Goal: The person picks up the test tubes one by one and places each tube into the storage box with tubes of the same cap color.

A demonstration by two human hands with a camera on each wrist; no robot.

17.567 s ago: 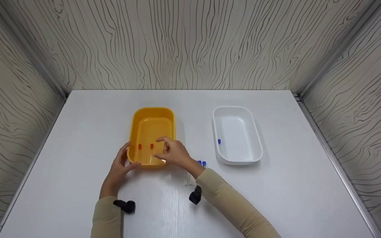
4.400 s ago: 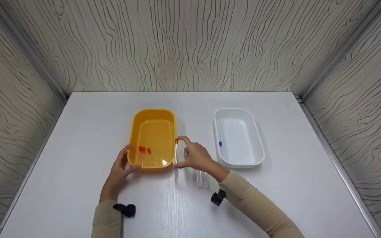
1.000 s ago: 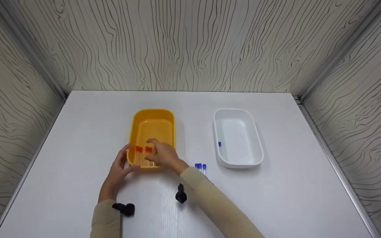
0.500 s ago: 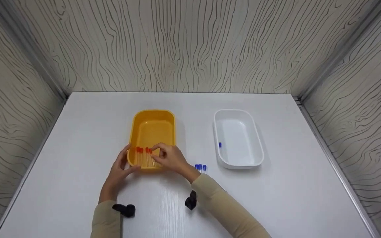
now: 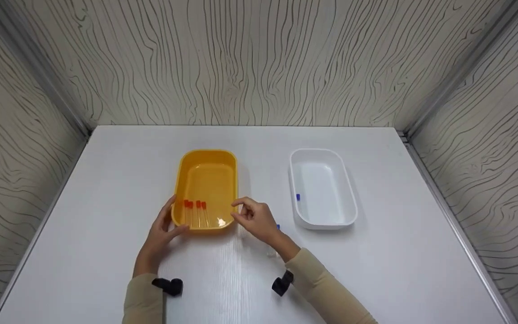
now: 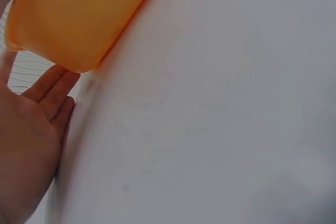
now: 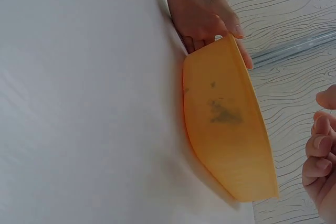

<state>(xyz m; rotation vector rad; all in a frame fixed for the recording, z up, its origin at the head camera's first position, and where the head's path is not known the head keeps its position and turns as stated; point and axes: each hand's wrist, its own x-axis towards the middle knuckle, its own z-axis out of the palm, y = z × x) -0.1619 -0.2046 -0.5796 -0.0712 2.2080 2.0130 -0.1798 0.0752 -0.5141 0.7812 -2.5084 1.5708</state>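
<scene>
My left hand (image 5: 156, 236) grips the near left corner of the yellow plastic container (image 5: 212, 180), its thumb at the front rim and its fingers along the side. In the left wrist view, some of those fingers (image 6: 52, 90) lie low beside the container's wall. Several red-capped test tubes (image 5: 198, 204) lie side by side in the container's near left part. My right hand (image 5: 257, 221) hovers at the container's right rim, fingers loosely bent, with a gap between thumb and index finger. Nothing shows in that gap. Behind the right wrist lie blue-capped test tubes (image 5: 278, 227), mostly hidden.
A white plastic container (image 5: 328, 184) stands to the right on the white table (image 5: 389, 252). One blue-capped tube (image 5: 298, 197) lies along its left inner wall. Patterned wall panels (image 5: 250, 63) enclose the table at the back and both sides.
My right hand has drawn back rightward from the red-capped tubes to the yellow container's right rim. Since the oldest frame, more red-capped tubes lie in that container. The left hand stays put.
</scene>
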